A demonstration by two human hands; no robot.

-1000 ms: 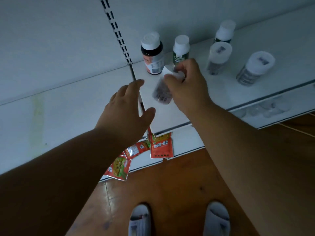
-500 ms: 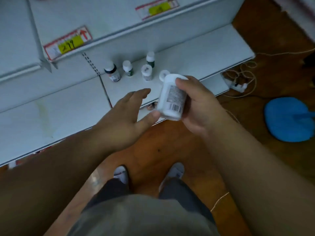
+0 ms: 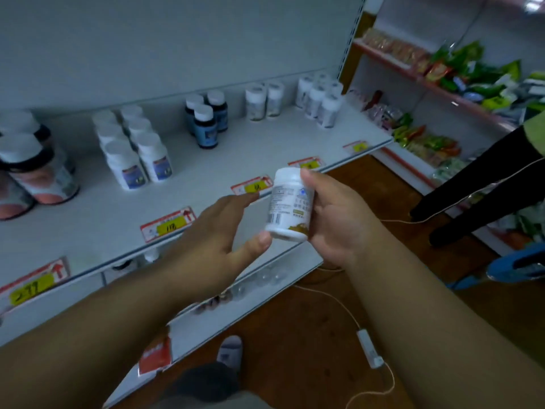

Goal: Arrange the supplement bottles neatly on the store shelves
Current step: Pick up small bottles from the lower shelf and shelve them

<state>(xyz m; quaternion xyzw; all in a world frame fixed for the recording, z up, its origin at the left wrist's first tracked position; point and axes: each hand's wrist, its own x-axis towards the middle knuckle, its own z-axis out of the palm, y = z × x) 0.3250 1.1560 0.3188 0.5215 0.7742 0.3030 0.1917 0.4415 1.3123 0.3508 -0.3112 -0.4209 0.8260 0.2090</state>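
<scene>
Above shelf [image 3: 206, 172], bottle [image 3: 290, 203] upright, cap up, gripped by R hand [image 3: 333, 219], L hand [image 3: 215, 240] spread.

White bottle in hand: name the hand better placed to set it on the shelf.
Right. The right hand already grips the white bottle; the left hand is open beside it.

On the shelf [image 3: 206, 172] edge, one yellow price tag [image 3: 169, 225] reads "118"; another price tag at far left [image 3: 31, 287] reads roughly "299" (handwritten, blurred). The held bottle [image 3: 290, 205] carries a barcode and print too small to read.
</scene>
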